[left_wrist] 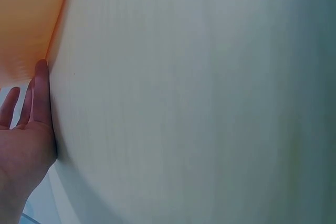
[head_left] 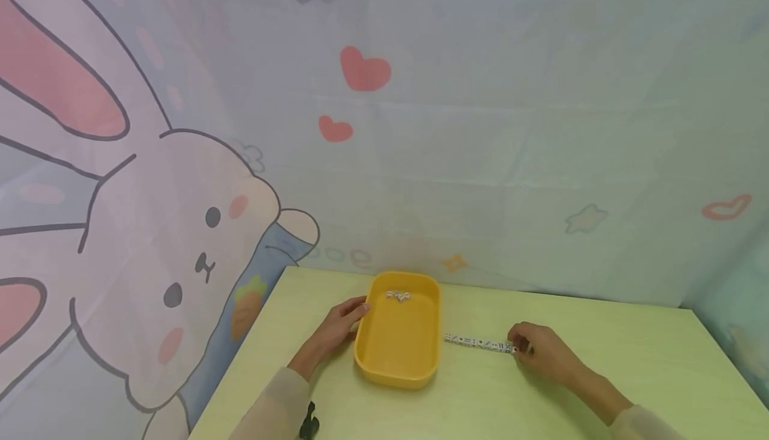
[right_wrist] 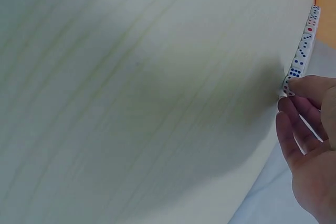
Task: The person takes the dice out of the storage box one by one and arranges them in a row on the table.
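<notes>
"Pose?"
"Left hand (head_left: 334, 328) lays extended fingers against one yellow tray (head_left: 399, 343); right hand (head_left: 548, 354), fingers bent, pinches the end die (right_wrist: 286, 88) of a row (head_left: 480, 344) beside it on the table (head_left: 607, 333)."
"Count?"
"Roughly ten dice lined up; about four loose dice (head_left: 389, 294) in the tray."

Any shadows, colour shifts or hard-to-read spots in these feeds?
Head view: light is soft and fairly even, but the dice are too small to read every pip; right wrist view: several pips read clearly, with a shadow on the table beside the right hand; left wrist view: the tray looks orange, not yellow as in the head view.
</notes>
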A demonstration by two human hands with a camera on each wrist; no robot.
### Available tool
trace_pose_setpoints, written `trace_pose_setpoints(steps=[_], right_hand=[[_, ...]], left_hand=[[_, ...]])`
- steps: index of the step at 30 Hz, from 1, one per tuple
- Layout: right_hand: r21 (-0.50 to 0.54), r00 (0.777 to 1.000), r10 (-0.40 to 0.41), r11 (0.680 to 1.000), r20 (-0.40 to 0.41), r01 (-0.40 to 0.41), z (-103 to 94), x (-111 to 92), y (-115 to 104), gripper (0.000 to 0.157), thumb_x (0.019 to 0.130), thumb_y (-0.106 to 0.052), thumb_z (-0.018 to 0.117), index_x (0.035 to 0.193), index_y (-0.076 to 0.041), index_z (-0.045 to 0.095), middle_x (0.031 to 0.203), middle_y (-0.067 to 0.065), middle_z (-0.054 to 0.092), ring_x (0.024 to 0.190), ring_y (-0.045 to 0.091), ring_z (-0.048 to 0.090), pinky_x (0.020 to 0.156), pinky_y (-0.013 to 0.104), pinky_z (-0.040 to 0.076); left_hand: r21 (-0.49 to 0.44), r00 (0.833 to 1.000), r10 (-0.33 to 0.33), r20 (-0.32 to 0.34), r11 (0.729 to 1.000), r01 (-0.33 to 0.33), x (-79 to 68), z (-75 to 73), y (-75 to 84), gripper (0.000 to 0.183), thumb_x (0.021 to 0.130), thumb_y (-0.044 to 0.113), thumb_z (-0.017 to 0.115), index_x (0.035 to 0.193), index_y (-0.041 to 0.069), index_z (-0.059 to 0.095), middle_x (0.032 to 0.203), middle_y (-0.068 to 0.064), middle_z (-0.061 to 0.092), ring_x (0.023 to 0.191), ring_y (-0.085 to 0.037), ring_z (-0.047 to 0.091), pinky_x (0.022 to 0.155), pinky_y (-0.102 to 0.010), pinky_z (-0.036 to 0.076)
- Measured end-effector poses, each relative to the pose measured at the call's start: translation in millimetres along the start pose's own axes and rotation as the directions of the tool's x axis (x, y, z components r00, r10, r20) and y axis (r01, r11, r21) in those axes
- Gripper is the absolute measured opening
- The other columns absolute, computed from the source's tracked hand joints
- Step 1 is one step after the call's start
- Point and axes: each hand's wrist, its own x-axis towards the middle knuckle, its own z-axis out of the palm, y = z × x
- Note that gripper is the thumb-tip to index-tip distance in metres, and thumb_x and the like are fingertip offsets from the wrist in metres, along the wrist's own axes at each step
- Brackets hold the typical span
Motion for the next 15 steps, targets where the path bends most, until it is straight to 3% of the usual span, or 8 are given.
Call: trace_pose_setpoints(steps=[6,15], right_hand=[[0.002,1.000,0.024,1.000,-0.004,-0.024,0.4,3.0,-0.9,0.026,0.086,0.006,0.081,0.107,-0.005,0.071,0.095,-0.004,0.069,0.083,0.007,0.063,0.069,0.026,0.058],[0.133,0.992,0.124,0.983,0.008,-0.124,6.9,-4.3,6.1,0.032,0.090,-0.007,0.083,0.119,-0.002,0.069,0.108,0.000,0.070,0.096,0.015,0.066,0.079,0.027,0.059]], left_hand=[[0.002,1.000,-0.004,-0.015,1.000,0.004,0.3,-0.1,2.3,0.063,0.109,0.040,0.062,0.158,0.002,0.047,0.158,-0.022,0.049,0.133,-0.038,0.059,0.098,-0.045,0.060],[0.040,1.000,-0.004,-0.022,0.999,0.005,-1.7,2.7,1.1,0.064,0.110,0.042,0.059,0.158,0.001,0.047,0.157,-0.021,0.051,0.129,-0.033,0.062,0.097,-0.041,0.060]])
